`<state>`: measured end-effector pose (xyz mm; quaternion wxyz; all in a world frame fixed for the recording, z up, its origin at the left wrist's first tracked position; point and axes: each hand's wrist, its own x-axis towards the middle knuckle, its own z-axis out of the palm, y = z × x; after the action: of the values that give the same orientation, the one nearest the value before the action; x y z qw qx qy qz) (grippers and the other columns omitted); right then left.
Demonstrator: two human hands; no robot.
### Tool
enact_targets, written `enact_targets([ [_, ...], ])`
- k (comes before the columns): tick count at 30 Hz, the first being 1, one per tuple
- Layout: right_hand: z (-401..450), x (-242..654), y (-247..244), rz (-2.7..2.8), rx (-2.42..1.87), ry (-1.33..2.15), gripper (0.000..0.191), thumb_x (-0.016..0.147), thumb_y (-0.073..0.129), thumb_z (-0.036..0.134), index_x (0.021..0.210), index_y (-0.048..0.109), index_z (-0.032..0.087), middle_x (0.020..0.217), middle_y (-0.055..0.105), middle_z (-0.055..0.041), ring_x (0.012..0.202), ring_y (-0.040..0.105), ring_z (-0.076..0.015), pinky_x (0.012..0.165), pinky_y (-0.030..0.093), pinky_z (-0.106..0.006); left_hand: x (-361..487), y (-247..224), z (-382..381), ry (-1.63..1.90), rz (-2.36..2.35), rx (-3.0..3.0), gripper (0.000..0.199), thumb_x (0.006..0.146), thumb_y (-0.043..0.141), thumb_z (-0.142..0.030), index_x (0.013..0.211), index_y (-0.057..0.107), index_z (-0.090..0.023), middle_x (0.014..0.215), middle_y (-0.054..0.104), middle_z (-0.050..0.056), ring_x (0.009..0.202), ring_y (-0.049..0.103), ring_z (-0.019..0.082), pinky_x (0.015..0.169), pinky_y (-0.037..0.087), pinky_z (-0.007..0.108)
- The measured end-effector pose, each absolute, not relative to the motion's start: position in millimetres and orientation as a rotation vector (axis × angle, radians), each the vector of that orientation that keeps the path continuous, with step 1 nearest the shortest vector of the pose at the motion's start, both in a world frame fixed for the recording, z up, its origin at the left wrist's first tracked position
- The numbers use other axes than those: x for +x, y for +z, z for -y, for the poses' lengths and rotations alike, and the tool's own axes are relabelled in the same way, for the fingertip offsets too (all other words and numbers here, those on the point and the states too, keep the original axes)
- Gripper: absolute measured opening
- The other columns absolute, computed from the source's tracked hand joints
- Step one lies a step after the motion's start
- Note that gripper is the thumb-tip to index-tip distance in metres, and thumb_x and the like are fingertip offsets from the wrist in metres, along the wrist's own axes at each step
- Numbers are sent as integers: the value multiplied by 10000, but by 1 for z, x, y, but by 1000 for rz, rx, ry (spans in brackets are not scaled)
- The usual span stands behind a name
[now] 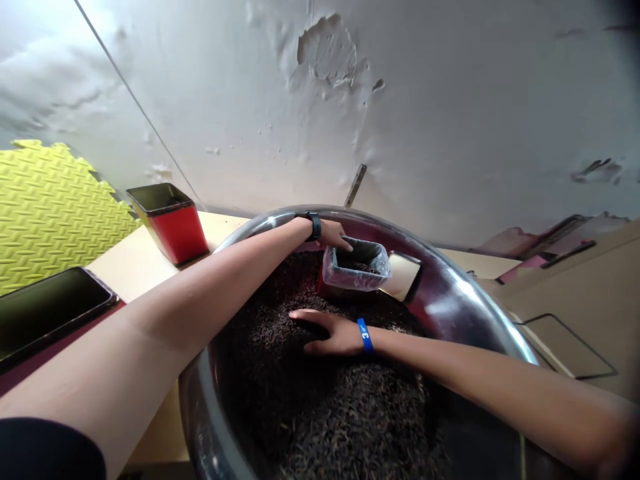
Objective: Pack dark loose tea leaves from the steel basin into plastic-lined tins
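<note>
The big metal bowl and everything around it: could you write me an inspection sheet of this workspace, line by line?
Surface: pale table beneath the bowl.
Job's things: large metal bowl filled with dark loose leaves; a small lined box sits in them, partly filled.
Clutter: red empty box and a dark flat tray on the left.
Hands: left hand grips the lined box's rim; right hand lies flat, palm down, on the leaves.
Cables: thin line running across the wall.
Surroundings: peeling white wall, yellow foam mat.
</note>
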<state>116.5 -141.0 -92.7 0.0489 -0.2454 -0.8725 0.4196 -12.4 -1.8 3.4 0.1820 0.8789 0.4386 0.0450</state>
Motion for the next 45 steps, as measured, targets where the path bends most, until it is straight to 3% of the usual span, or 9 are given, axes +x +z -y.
enact_targets([
  [5, 142, 115, -79, 2678, -603, 1373, 663, 757, 533, 447, 1338, 298, 228, 1348, 372, -45, 1226, 347, -173, 1036, 247, -327, -3, 1, 3, 276, -1269, 2628, 263, 672, 532, -303, 858, 682, -194, 737, 639, 38, 695, 521, 153, 619, 361, 224],
  [10, 124, 123, -77, 2842, -481, 1016, 535, 787, 510, 388, 1289, 387, 247, 1317, 417, -42, 1221, 354, -189, 1039, 219, -382, -6, 2, -3, 457, -1376, 2610, 273, 716, 477, -271, 856, 672, -141, 682, 620, 63, 669, 519, 160, 592, 350, 231],
  [13, 104, 134, -80, 2827, -502, 931, 476, 804, 482, 378, 1246, 443, 208, 1270, 473, -59, 1211, 372, -172, 1025, 254, -354, -14, 5, -10, 685, -1506, 2503, 281, 731, 476, -290, 856, 665, -123, 706, 617, 76, 679, 523, 169, 602, 354, 242],
  [18, 60, 170, -99, 2716, -870, 688, 421, 816, 438, 382, 1180, 495, 178, 1191, 539, -72, 1117, 474, -173, 973, 331, -347, -21, 12, -16, 1026, -1579, 2351, 290, 749, 430, -254, 820, 656, -87, 682, 597, 79, 636, 492, 144, 584, 344, 243],
  [23, 29, 204, -133, 2513, -1408, 498, 601, 782, 446, 378, 1305, 329, 106, 1340, 361, -142, 1247, 306, -230, 1036, 220, -400, -18, 11, -16, 1194, -1557, 2301, 285, 756, 439, -252, 795, 658, -73, 639, 574, 60, 619, 479, 134, 585, 345, 242],
  [29, 25, 212, -154, 2417, -1577, 521, 692, 756, 464, 420, 1332, 279, 83, 1374, 291, -163, 1280, 223, -270, 1058, 153, -421, -12, 7, -13, 1218, -1492, 2280, 231, 734, 467, -200, 778, 670, -99, 654, 599, 60, 617, 507, 135, 592, 367, 234],
  [36, 48, 179, -144, 2513, -1446, 782, 645, 760, 474, 444, 1319, 338, 152, 1349, 358, -102, 1240, 324, -223, 1033, 230, -390, -8, 8, -9, 1164, -1471, 2291, 238, 743, 466, -217, 786, 671, -103, 676, 615, 71, 645, 526, 146, 608, 382, 239],
  [41, 71, 149, -135, 2624, -1297, 981, 761, 719, 498, 552, 1313, 344, 101, 1353, 338, -134, 1247, 309, -227, 1028, 238, -368, -5, 6, -8, 1127, -1476, 2310, 234, 742, 480, -223, 815, 675, -115, 668, 612, 66, 644, 524, 143, 592, 374, 228],
  [45, 88, 136, -117, 2643, -1224, 1186, 832, 665, 547, 596, 1330, 315, 152, 1327, 390, -116, 1229, 333, -253, 1019, 240, -400, -8, 3, -10, 1009, -1502, 2344, 256, 755, 487, -271, 797, 675, -103, 607, 580, 46, 618, 510, 136, 581, 372, 220],
])
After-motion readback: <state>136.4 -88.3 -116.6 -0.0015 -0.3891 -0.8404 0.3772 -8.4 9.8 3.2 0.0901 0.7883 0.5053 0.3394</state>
